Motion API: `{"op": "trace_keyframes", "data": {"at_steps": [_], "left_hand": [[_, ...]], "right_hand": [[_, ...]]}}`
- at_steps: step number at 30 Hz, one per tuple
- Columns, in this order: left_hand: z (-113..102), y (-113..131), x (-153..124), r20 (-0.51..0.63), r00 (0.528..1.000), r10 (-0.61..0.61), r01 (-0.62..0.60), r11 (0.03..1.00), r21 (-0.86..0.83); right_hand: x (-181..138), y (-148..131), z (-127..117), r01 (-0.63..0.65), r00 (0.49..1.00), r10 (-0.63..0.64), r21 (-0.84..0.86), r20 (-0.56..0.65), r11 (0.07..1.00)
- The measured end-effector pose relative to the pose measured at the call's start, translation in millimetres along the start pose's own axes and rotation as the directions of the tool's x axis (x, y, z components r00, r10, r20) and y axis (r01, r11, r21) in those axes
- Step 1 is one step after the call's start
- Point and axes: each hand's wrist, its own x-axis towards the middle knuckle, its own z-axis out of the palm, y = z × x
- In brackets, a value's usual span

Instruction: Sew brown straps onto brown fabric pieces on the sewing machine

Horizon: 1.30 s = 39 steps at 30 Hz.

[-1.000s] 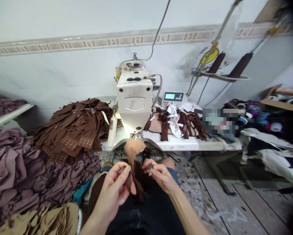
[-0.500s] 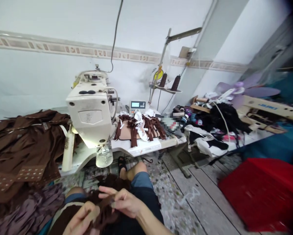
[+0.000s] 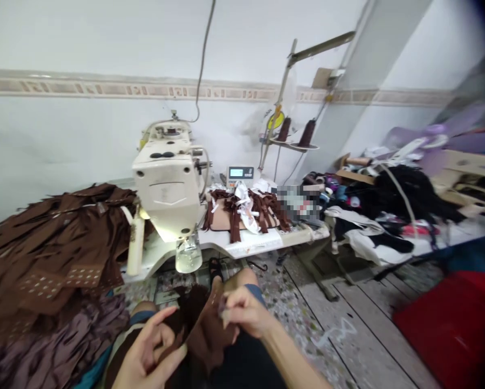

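Between left grip (image 3: 150, 346) and right grip (image 3: 246, 314): brown cloth (image 3: 208, 339) | right pinching its edge | left: cannot tell

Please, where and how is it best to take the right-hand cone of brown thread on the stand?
I would grip the right-hand thread cone around its wide lower body, coming from its right front. It stands base down, narrowing upward, so a hold near the tip may slip; the other cone stands close at its left.

The brown cloth (image 3: 208, 340), bunched before, now spreads open between the left hand (image 3: 149, 348) and raised right hand (image 3: 244, 313).
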Motion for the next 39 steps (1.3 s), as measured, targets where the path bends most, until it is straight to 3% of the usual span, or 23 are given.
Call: {"op": "trace_keyframes", "data": {"at_steps": [3, 6, 9, 14, 16, 18, 22, 27, 33, 39], "left_hand": [[7, 18, 2, 0.085, 0.977, 0.197, -0.213, 0.924, 0.318], [15, 35, 5, 0.162, 0.936, 0.313, -0.352, 0.799, 0.488], [25, 44, 11, 0.133, 0.924, 0.359, -0.375, 0.779, 0.502], [33, 50, 31, 0.125, 0.892, 0.434, -0.426, 0.715, 0.555], [32, 54, 38, 0.113, 0.899, 0.422, -0.403, 0.701, 0.589], [31, 58, 43, 0.111, 0.93, 0.35, -0.35, 0.755, 0.554], [31, 56, 48, 0.162, 0.972, 0.169, -0.211, 0.932, 0.293], [34, 43, 51, 0.155, 0.987, 0.034, -0.053, 0.991, 0.121], [34, 42, 59, 0.127, 0.991, 0.048, -0.034, 0.994, -0.107], [35, 41, 63, 0.122, 0.991, 0.055, -0.04, 0.992, -0.119]], "right_hand": [[8, -47, -12, -0.006, 1.0, 0.006, -0.005, -0.007, 1.0], [25, -66, -18, 0.009, 0.991, -0.01, -0.013, -0.136, 1.0], [45, -70, -19, 0.043, 0.972, -0.03, 0.052, -0.232, 0.998], [85, -69, -20, 0.1, 0.956, -0.073, 0.08, -0.286, 0.992], [99, -69, -20, 0.11, 0.951, -0.078, 0.092, -0.298, 0.99], [109, -72, -21, 0.114, 0.949, -0.079, 0.101, -0.305, 0.988], [120, -77, -21, 0.109, 0.948, -0.073, 0.101, -0.309, 0.989], [132, -79, -19, 0.088, 0.948, -0.065, 0.059, -0.311, 0.994], [148, -86, -11, 0.166, 0.925, -0.181, -0.074, -0.333, 0.983], [168, -97, 3, 0.189, 0.931, -0.252, -0.243, -0.264, 0.951]]}}
